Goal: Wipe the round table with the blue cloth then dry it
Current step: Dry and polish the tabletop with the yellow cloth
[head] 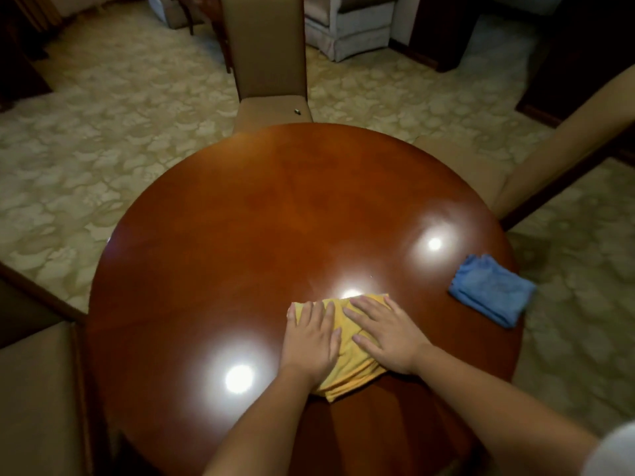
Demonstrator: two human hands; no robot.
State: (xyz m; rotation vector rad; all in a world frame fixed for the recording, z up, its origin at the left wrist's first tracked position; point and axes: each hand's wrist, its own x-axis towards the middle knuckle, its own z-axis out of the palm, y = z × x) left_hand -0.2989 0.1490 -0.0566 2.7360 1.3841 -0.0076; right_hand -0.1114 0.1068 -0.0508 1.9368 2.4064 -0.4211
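Note:
A round, glossy brown wooden table (pixel 240 218) fills the middle of the head view. A yellow cloth (pixel 350 365) lies on its near part. My left hand (pixel 311 341) and my right hand (pixel 385 334) both press flat on that cloth, fingers spread and pointing away from me. The blue cloth (pixel 491 290) lies folded by itself at the table's right edge, apart from both hands.
Tan upholstered chairs stand around the table: one at the far side (pixel 271 63), one at the right (pixel 536 159), one at the near left (pixel 37 389). Pale patterned carpet (pixel 103 132) surrounds it. A white armchair (pixel 350 25) stands at the back.

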